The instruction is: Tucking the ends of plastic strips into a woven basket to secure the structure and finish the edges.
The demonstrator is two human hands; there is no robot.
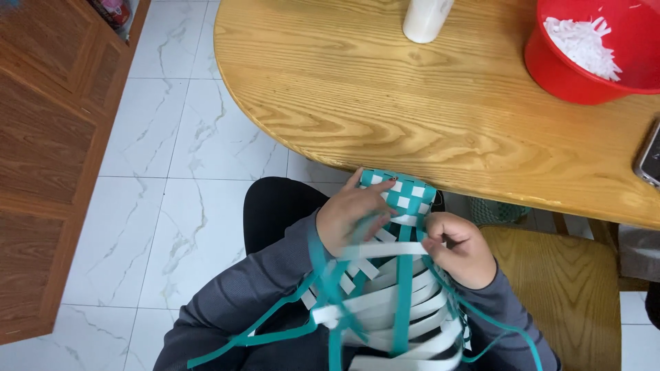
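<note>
Wood fills the far left of the frame: cabinet (41,137), brown and panelled, standing on pale marble-look floor (172,206). Toward centre, left hand (352,218) pressed on the weave (402,199), fingers curled over its left side, pinning the strips down. Weave itself low in the middle of the frame, just below the table (412,103) edge, over the lap. Only the top part woven so far: a small tight checker of teal and white squares. Below that, long teal strips (403,295) and white strips (385,302) hanging loose and unwoven, spilling to the bottom edge; most of the length seemingly left to interlace. Right of centre, right hand (459,249) closed, fingertips pinching a white strip where it crosses the teal ones. Upper middle, white cup (426,19) on the table. Upper right, red bowl (591,48) with white paper scraps. Far right edge, phone (650,161), partly cut off. Lower right, wooden stool (564,282).
</note>
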